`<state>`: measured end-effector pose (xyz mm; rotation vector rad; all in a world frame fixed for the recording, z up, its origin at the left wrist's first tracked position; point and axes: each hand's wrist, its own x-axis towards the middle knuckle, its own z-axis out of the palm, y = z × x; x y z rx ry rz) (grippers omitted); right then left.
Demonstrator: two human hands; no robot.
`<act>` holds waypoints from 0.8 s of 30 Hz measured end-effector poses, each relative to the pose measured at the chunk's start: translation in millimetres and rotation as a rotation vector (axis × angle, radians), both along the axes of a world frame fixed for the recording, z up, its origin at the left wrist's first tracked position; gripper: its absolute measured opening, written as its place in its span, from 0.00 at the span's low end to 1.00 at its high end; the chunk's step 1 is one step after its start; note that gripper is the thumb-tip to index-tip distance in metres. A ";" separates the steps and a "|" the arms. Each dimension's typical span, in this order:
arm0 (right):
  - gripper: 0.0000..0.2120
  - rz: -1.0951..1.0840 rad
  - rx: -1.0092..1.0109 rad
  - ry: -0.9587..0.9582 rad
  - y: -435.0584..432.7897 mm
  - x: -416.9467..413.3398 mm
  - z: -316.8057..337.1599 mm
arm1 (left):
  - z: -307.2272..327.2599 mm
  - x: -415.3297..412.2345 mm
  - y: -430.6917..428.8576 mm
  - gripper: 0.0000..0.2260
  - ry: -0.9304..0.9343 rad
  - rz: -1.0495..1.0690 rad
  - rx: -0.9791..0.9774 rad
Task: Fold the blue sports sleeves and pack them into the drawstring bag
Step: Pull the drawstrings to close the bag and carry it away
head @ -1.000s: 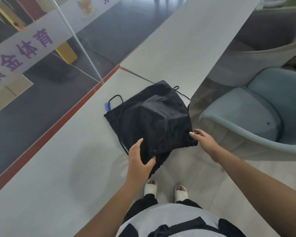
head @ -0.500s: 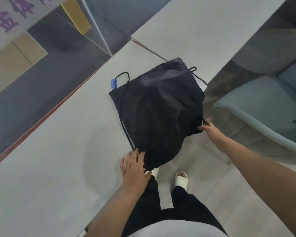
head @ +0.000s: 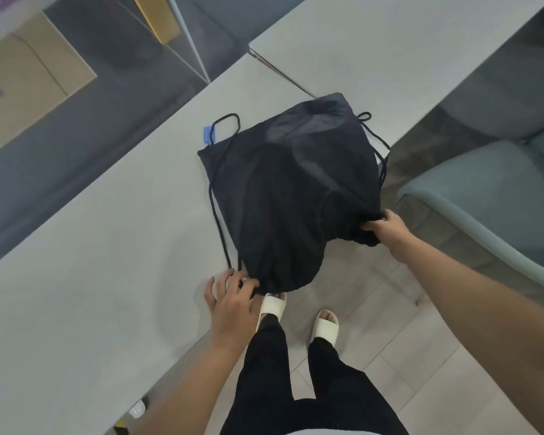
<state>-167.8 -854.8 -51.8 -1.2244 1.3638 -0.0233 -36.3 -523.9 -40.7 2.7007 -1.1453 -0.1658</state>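
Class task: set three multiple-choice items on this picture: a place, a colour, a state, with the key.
1. Where is the blue tag? A in a drawer; B on the table by the bag's far left corner; C on a shelf.
2. What colour is the bag? A black; B red; C white.
3. What is the right grip doing? A lying flat on the table; B clutching the bag's gathered edge; C holding a cup.
Key: 1 B, it lies beside that corner; 2 A, the cloth is black all over; 3 B, its fingers curl round the bunched cloth.
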 end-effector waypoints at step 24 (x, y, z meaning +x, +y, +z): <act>0.16 0.554 -0.939 0.128 41.3 -81.3 157.2 | 184.7 107.0 -12.7 0.09 0.793 0.079 -0.290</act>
